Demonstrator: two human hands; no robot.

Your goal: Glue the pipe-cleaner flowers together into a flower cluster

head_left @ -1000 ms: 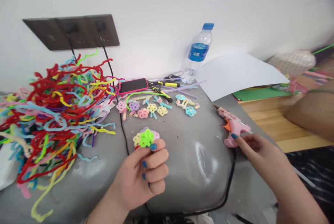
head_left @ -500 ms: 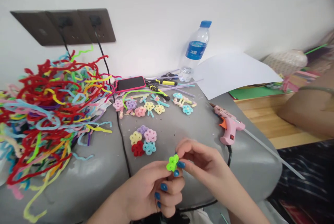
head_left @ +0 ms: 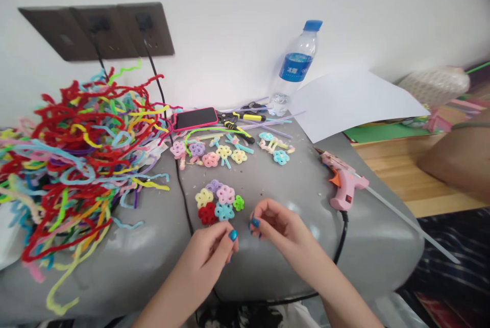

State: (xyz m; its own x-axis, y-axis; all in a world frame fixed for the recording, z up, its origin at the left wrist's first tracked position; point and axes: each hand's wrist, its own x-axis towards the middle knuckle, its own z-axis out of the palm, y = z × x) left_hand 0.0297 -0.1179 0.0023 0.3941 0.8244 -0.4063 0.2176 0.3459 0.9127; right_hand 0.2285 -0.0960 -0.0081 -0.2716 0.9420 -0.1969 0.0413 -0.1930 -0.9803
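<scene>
A small bright green pipe-cleaner flower (head_left: 238,203) lies on the grey surface, at the right side of a cluster of larger flowers in yellow, purple, pink (head_left: 225,194), red (head_left: 207,213) and blue (head_left: 224,211). Just in front of the red and blue flowers is my left hand (head_left: 214,249), its fingers curled in and the thumb laid against them, with nothing visible in them. My right hand (head_left: 277,223) hovers to the right of the green flower. Its thumb and fingertips are drawn together, and no object shows between them.
A tangled heap of pipe cleaners (head_left: 95,149) covers the left side. Behind the cluster lie more flowers (head_left: 224,152), a phone (head_left: 196,119) and pliers (head_left: 239,124). A water bottle (head_left: 296,68), white paper (head_left: 360,103) and a pink glue gun (head_left: 344,182) stand or lie rightward.
The green flower has left my hands and now lies beside the cluster. My hands have moved apart, the left one leftward. The view has shifted slightly.
</scene>
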